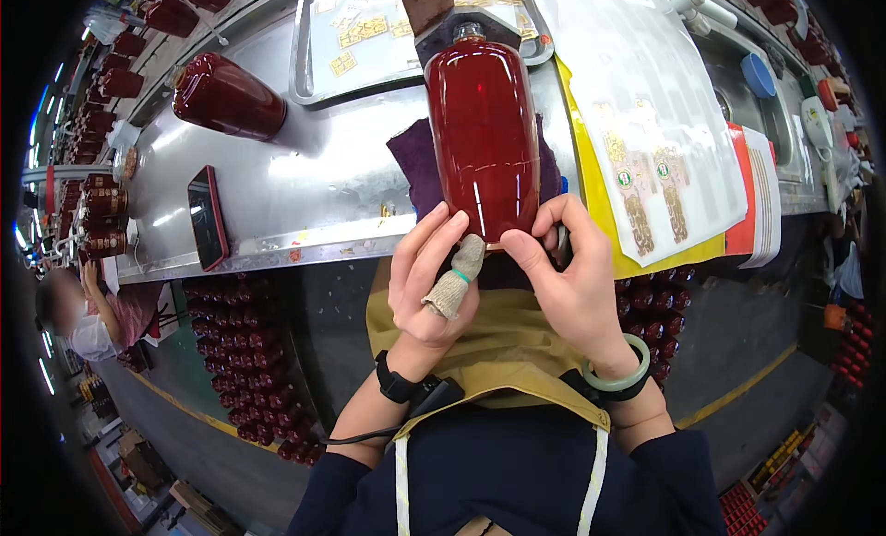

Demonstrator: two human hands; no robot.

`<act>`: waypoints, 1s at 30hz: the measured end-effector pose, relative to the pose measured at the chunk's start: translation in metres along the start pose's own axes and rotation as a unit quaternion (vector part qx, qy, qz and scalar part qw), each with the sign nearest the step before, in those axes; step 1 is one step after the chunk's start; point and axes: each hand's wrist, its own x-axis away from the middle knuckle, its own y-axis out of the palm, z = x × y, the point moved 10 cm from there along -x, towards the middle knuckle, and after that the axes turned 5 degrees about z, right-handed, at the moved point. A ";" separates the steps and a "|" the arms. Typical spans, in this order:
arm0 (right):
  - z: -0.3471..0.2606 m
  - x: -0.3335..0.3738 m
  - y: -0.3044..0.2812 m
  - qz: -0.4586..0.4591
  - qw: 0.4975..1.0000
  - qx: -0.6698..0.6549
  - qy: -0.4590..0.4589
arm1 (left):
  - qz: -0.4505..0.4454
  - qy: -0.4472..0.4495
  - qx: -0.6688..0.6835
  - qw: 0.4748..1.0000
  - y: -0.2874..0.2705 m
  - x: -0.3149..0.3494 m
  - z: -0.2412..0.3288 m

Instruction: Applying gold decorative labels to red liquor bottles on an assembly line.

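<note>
While lying flat, the red bottle (484,139) touches both hands' fingers (434,236).

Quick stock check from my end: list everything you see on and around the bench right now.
Red bottle: one, glossy dark red, lying lengthwise on purple cloth, base at both hands.
Purple cloth: one, under that bottle.
Second bottle: one, dark red, on its side, bench left.
Phone: one, red-edged, bench left.
Metal tray: one, holds gold labels.
Label sheets: clear sheets on yellow and orange backing, right.
Steel bench: one.
Bottles on floor: many, red, below the bench.
Left hand: thumb in knitted cot, at bottle base.
Right hand: at bottle base, jade bangle.
</note>
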 end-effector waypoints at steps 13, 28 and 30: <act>0.004 0.000 -0.001 -0.025 0.998 -0.027 0.047 | -0.010 0.006 -0.007 1.000 0.000 -0.001 0.002; 0.006 0.001 -0.001 -0.008 0.999 -0.025 0.026 | -0.008 0.002 -0.009 1.000 0.000 0.000 0.001; 0.013 0.001 0.000 -0.019 0.996 -0.052 0.068 | -0.006 0.005 -0.010 1.000 0.000 -0.001 0.002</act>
